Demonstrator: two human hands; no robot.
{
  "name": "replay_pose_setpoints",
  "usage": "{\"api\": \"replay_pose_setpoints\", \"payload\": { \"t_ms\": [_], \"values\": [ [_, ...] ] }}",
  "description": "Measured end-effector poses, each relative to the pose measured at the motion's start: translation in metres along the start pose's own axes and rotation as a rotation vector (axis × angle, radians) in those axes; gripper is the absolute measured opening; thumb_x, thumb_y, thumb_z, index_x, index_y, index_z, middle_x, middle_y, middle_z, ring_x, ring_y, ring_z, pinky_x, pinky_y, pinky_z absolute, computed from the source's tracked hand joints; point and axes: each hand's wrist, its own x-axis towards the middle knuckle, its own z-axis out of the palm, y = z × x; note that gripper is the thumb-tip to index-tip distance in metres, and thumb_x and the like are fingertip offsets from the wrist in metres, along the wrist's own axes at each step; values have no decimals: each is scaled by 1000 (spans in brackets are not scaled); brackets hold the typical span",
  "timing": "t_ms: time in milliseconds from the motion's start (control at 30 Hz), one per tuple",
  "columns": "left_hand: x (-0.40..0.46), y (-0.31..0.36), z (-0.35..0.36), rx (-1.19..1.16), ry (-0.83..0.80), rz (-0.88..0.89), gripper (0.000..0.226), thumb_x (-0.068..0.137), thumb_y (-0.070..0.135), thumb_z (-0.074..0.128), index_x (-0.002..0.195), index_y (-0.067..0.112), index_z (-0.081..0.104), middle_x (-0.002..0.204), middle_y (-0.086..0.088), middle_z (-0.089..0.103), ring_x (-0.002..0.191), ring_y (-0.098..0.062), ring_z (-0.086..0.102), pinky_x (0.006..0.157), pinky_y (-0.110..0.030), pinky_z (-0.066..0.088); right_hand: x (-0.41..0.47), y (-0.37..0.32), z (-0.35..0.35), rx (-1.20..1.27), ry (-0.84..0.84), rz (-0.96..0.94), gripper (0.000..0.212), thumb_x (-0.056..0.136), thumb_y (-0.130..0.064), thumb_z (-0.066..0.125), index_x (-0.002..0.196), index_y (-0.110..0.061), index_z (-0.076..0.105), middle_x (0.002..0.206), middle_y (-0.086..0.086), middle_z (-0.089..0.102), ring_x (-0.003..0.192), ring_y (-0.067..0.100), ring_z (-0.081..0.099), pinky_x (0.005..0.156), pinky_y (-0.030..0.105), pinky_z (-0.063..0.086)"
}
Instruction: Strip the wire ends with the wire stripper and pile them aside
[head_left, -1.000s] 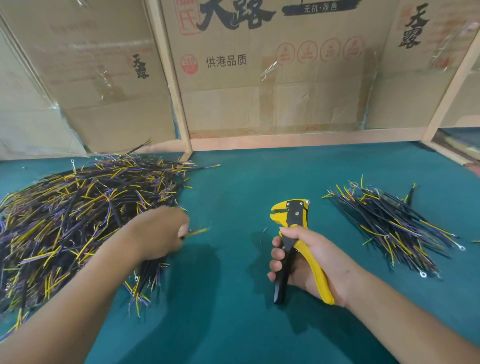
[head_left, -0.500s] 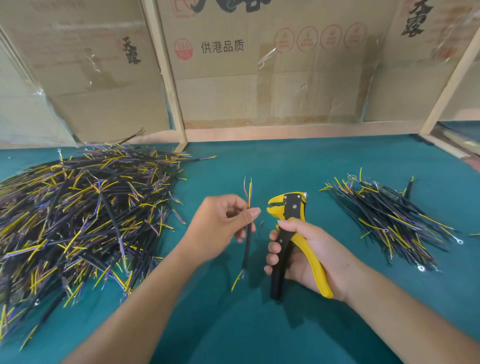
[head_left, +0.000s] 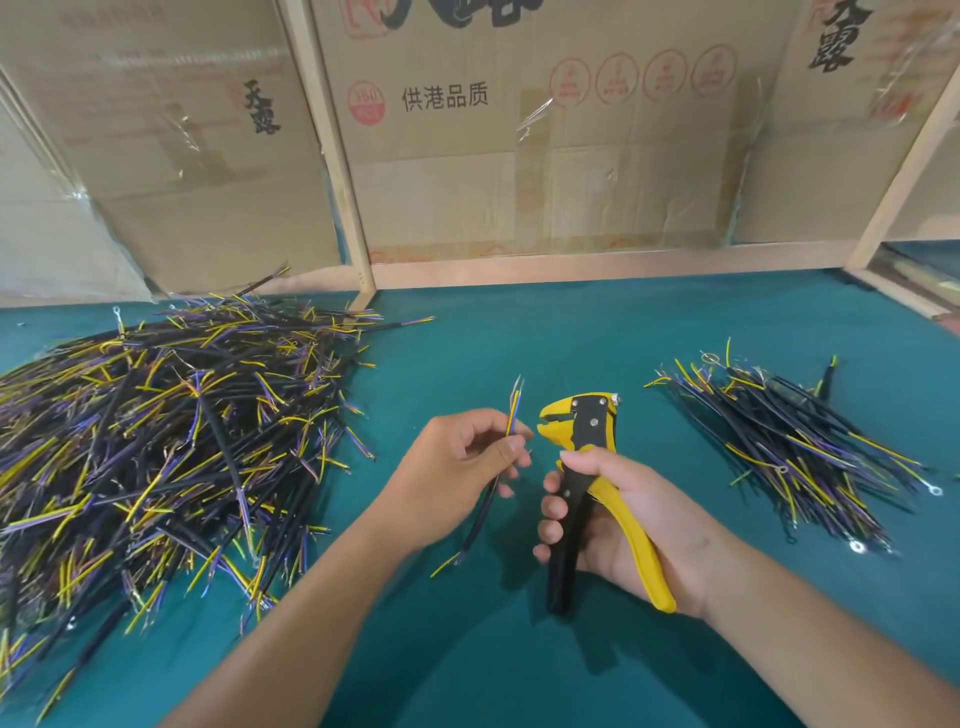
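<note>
Fingers (head_left: 511, 448) of the left hand (head_left: 457, 467) pinch one black cable (head_left: 480, 512) upright, its yellow and purple ends just left of the wire stripper (head_left: 587, 467). Right hand (head_left: 623, 519) wraps the stripper's yellow and black handles, head pointing far, jaws apart. Large wire pile (head_left: 156, 441) lies far left on the green table (head_left: 519, 649); a smaller pile (head_left: 789, 447) lies right.

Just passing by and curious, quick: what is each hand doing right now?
Left hand: closed, pinching one wire upright beside the tool's head.
Right hand: closed around the handles of the wire stripper.
</note>
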Motion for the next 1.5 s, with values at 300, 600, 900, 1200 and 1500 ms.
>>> {"api": "replay_pose_setpoints", "payload": {
  "t_ms": [300, 600, 900, 1200, 1500],
  "values": [
    [-5, 14, 0, 101, 50, 138, 31, 104, 34, 49, 88, 40, 75, 83, 6, 69, 56, -6, 43, 56, -16, 36, 1, -1, -1, -1, -3, 7, 27, 86, -33, 63, 84, -6, 59, 72, 10, 49, 63, 27, 51, 70, 42, 56],
    [-8, 18, 0, 115, 42, 213, 6, 99, 26, 54, 97, 31, 56, 79, 2, 70, 63, -12, 49, 62, -34, 43, 5, 2, -7, 18, -36, 0, 28, 84, -32, 66, 84, -5, 61, 72, 11, 49, 61, 28, 52, 68, 43, 56],
    [-9, 12, 2, 305, 12, 154, 11, 103, 23, 46, 99, 32, 51, 83, 19, 60, 77, -11, 54, 74, -35, 48, 19, 5, -19, 9, -91, 5, 30, 73, -34, 81, 77, -7, 70, 72, 11, 53, 61, 29, 55, 68, 45, 55],
    [-12, 19, 3, 222, 18, 144, 29, 99, 51, 39, 86, 25, 41, 74, 15, 44, 70, -9, 39, 70, -36, 42, 25, 7, -24, 12, -89, 12, 33, 68, -35, 85, 76, -7, 71, 70, 10, 53, 60, 30, 55, 67, 45, 55],
    [-15, 17, 4, 242, -22, 92, 31, 102, 49, 35, 88, 23, 44, 76, 20, 54, 69, -8, 44, 71, -43, 48, 27, 8, -27, 10, -99, 12, 33, 66, -36, 86, 77, -8, 72, 70, 10, 55, 61, 30, 56, 68, 45, 56]
  ]
}}
